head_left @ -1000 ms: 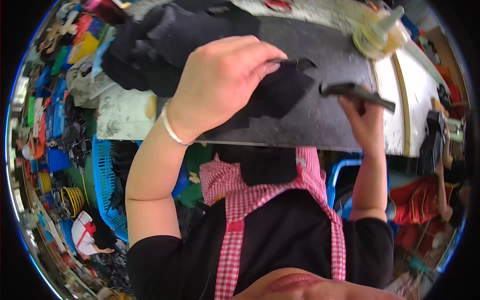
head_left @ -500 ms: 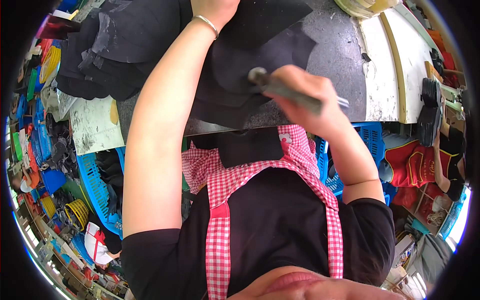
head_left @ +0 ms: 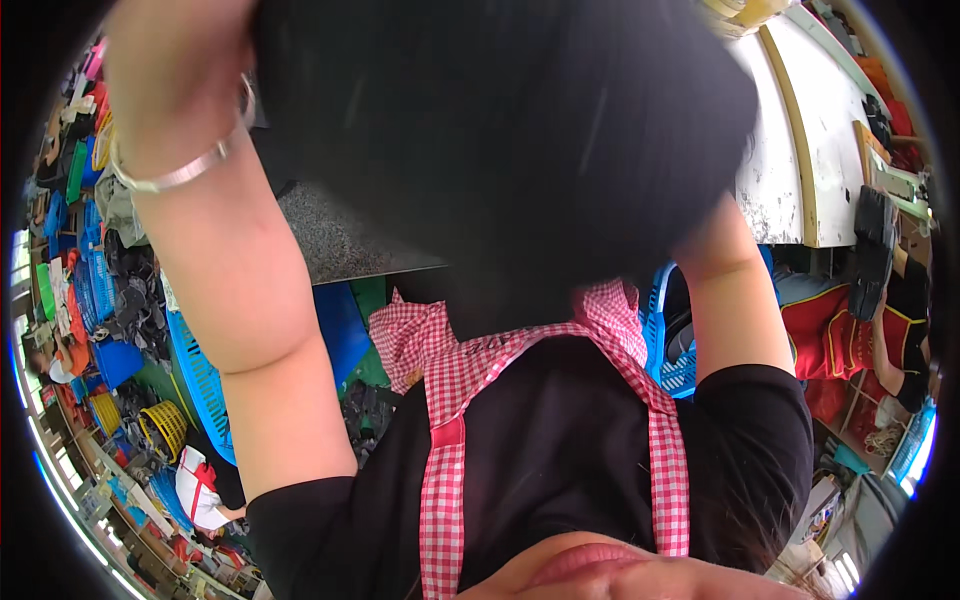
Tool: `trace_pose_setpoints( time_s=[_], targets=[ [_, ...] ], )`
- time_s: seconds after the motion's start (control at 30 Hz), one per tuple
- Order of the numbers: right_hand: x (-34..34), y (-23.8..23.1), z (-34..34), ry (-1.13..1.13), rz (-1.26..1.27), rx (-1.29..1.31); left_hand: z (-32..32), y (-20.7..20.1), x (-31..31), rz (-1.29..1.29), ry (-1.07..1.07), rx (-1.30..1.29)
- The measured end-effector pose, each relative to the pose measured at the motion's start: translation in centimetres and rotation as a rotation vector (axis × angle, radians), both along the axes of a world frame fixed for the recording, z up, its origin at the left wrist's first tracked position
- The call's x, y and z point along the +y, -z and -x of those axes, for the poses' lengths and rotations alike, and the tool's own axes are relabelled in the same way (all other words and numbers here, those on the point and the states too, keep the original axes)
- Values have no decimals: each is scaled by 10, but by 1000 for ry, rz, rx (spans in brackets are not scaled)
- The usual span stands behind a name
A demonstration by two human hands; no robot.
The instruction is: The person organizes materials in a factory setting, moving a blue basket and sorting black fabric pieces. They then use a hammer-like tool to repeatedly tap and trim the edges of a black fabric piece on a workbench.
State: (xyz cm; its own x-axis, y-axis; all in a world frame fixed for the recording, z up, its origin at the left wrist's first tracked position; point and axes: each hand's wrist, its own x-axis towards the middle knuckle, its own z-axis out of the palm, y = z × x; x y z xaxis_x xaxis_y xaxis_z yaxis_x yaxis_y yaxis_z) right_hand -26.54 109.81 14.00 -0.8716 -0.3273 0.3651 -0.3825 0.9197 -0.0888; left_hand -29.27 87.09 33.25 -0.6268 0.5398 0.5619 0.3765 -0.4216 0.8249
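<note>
A large black sheet of pliable material [head_left: 520, 150] is lifted close in front of me and fills the upper middle, blurred by motion. My left hand [head_left: 190, 50] is raised at the sheet's upper left edge and grips it; its fingertips are out of sight. A silver bangle circles that wrist. My right forearm [head_left: 735, 300] goes up behind the sheet's right side, so the hand and whatever it holds are hidden. Below the sheet shows a strip of the speckled dark worktop [head_left: 330, 235].
Blue plastic baskets [head_left: 200, 370] stand below the table on both sides. A white board [head_left: 770, 140] and a yellowish container [head_left: 745, 15] are at the far right. Further right, a person in red [head_left: 825, 325] holds a dark stack [head_left: 872, 250].
The black sheet has come up off the worktop toward me. My left arm has swung left; my right hand, earlier holding a blurred dark-handled tool, has gone behind the sheet.
</note>
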Motion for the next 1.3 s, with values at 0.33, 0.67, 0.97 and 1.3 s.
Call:
trace_pose_setpoints(
  time_s=[0.33,0.67,0.97,1.3],
  targets=[
    [59,-76,-126,173,564,-233,-139,199,54,813,-343,376],
    [45,-50,-194,92,479,-348,-136,196,58,828,-400,481],
    [45,-43,-185,112,342,-375,-134,204,50,703,-382,516],
    [47,-50,-176,131,417,-336,-133,203,49,795,-442,743]
  ],
)
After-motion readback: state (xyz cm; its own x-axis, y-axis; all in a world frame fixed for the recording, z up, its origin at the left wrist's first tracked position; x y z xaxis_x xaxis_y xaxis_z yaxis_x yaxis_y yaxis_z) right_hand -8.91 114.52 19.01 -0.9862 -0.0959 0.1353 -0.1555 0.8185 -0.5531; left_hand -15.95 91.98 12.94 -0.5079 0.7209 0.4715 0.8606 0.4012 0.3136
